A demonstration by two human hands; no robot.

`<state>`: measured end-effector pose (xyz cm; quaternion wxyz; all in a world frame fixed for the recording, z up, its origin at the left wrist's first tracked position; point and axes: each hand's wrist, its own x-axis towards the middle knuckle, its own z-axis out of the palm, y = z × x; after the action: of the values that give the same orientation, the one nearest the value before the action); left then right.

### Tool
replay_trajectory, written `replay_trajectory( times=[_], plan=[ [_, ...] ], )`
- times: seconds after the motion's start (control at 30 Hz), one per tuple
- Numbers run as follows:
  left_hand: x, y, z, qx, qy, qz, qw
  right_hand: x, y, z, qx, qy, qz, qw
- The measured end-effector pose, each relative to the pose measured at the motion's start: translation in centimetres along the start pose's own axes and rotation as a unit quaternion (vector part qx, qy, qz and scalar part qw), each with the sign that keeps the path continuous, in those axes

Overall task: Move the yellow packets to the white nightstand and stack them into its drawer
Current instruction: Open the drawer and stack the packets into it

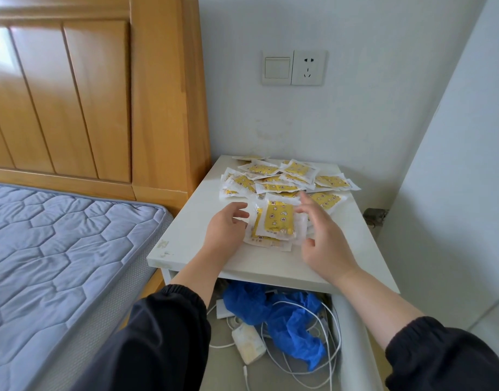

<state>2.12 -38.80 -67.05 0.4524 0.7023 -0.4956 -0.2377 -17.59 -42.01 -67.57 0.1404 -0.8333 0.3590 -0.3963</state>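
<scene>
Loose yellow-and-white plastic packets [273, 176] litter the white nightstand worktop [186, 244]; a small stack of packets [276, 221] sits between the hands, left hand [228, 225] and right hand [323, 244], both loose-fingered, gripping nothing; the drawer [352, 334] below stands open.

There are one white nightstand [192, 221], one open drawer [352, 334], well over a dozen yellow packets [279, 218] too overlapped to count exactly, two hands, namely left hand [225, 230] and right hand [324, 246], one mattress [59, 249], one headboard [73, 94], one switch [277, 68] and one socket [308, 68].
</scene>
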Motion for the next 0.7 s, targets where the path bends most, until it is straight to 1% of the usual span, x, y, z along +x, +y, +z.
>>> replay_trajectory(
  times=[0.07,0.1,0.13,0.17,0.23,0.3,0.37,0.43,0.6,0.67,0.7],
  plan=[
    [-0.1,0.0,0.1,0.014,0.002,0.003,1.0,0.1,0.0,-0.1,-0.007,0.055,0.055,0.997],
    [-0.1,0.1,0.2,0.024,0.001,0.006,1.0,0.2,0.1,-0.1,-0.023,0.073,0.081,0.994],
    [-0.1,0.2,0.3,0.04,-0.001,0.006,0.999,0.4,0.1,-0.1,-0.045,0.073,0.097,0.992],
    [-0.2,0.3,0.3,0.059,-0.003,0.004,0.998,0.5,0.2,0.1,-0.07,0.056,0.104,0.99],
    [-0.3,0.6,0.5,0.09,-0.005,0.002,0.996,0.6,0.4,0.4,-0.125,-0.006,0.095,0.988],
    [-0.3,0.9,0.6,0.085,-0.008,-0.005,0.996,0.5,0.5,0.7,-0.159,-0.057,0.069,0.983],
    [-0.3,1.0,0.5,0.051,-0.013,-0.017,0.998,0.6,0.6,0.8,-0.178,-0.085,0.05,0.979],
    [-0.2,1.0,0.4,-0.005,-0.017,-0.023,1.0,0.6,0.5,0.9,-0.177,-0.098,0.032,0.979],
    [-0.1,0.6,-0.2,-0.107,-0.024,-0.031,0.993,0.6,0.4,1.0,-0.146,-0.101,0.0,0.984],
    [0.3,0.8,-0.8,-0.182,-0.037,-0.072,0.98,0.5,0.2,0.9,-0.135,-0.094,-0.001,0.986],
    [0.5,1.0,-0.9,-0.24,-0.05,-0.105,0.964,0.5,0.2,0.9,-0.131,-0.091,-0.002,0.987]
  ],
)
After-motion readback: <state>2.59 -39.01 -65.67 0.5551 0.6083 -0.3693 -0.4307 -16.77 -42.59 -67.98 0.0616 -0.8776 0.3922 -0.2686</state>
